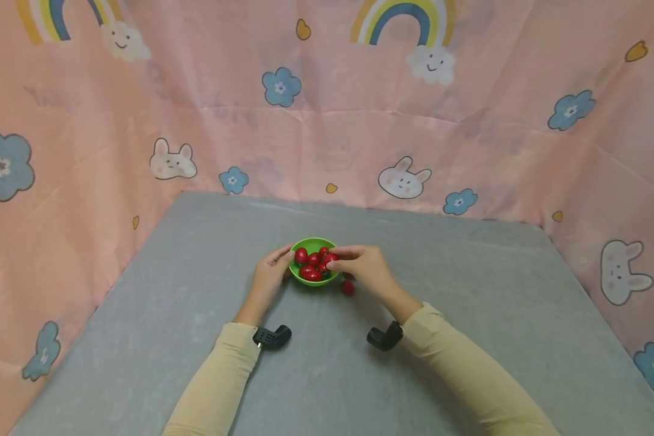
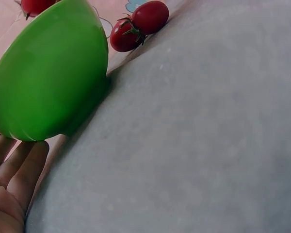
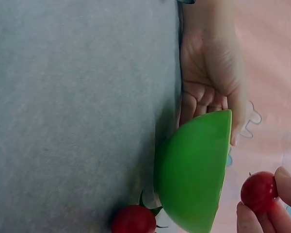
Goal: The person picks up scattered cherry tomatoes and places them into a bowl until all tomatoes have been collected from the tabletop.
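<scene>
A green bowl [image 1: 312, 244] stands on the table with several red cherry tomatoes [image 1: 301, 255] inside. At the bowl's left side is my left hand [image 1: 266, 277], holding it with the thumb at the rim and the fingers against the outer wall. My right hand [image 1: 372, 268] pinches a cherry tomato [image 3: 258, 192] between thumb and fingers, just above the bowl's right rim. Two more tomatoes with green stems lie on the table to the right of the bowl; the nearer tomato [image 1: 347, 287] shows well in the head view, the other is mostly hidden by the right hand.
The grey table [image 1: 310, 375] reaches back to a pink printed cloth [image 1: 338, 133], which hangs behind it and along both sides. Each wrist wears a black camera mount, one left mount [image 1: 272, 337] and one right mount [image 1: 385, 336].
</scene>
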The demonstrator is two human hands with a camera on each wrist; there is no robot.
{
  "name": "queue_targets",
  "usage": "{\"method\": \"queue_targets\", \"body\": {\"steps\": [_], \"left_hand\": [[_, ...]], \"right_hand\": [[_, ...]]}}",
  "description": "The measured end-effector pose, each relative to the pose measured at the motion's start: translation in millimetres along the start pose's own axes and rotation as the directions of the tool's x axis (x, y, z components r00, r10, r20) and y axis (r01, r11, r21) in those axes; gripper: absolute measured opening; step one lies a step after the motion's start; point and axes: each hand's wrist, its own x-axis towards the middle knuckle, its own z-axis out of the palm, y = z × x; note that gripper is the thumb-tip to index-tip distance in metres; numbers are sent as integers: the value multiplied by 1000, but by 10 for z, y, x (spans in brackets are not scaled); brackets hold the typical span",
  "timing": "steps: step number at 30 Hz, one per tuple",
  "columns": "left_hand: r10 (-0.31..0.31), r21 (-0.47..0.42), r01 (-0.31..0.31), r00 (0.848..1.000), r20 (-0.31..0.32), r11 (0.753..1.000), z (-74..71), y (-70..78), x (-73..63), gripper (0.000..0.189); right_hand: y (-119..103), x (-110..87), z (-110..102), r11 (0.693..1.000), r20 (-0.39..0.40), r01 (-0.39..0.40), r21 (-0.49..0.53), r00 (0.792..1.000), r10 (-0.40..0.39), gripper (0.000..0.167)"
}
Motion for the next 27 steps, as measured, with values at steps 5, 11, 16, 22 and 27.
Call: {"method": "queue_targets", "body": {"steps": [5, 11, 16, 22, 27], "left_hand": [[-14, 7, 14, 1000, 6, 1000, -1, 30, -4, 40], [-5, 7, 5, 1000, -3, 1000, 8, 37, -5, 38], [1, 2, -1, 1000, -9, 1000, 9, 35, 0, 38], [-5, 3, 5, 1000, -15, 1000, 2, 30, -1, 38], [-16, -9, 16, 1000, -5, 1000, 1, 27, 4, 38]], "right_hand": [[-45, 28, 44, 1000, 6, 14, -26, 1000, -14, 31], [-67, 54, 107, 998, 16, 37, -56, 999, -37, 32], [-100, 72, 172, 995, 18, 46, -89, 999, -45, 32], [-115, 119, 250, 978, 64, 127, -164, 991, -118, 31], [-124, 151, 287, 960, 94, 182, -211, 982, -165, 32]]}}
